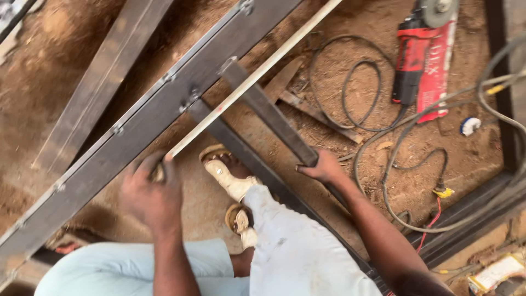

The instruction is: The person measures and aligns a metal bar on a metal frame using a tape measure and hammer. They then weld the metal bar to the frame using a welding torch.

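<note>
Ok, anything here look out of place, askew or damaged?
Mostly clutter: the red grinder lies on the dirt with its cable looped loosely over scrap strips. The right hand holds a dark bar slanted off the frame; the left hand grips a pale rod. No visible damage.

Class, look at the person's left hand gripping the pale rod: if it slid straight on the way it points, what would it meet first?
The left hand points up along the pale thin rod. First in line seems to be the long dark steel frame bar, which the rod crosses; depth is unclear.

Warm, even daylight, soft shadows, slight motion blur throughout
</note>
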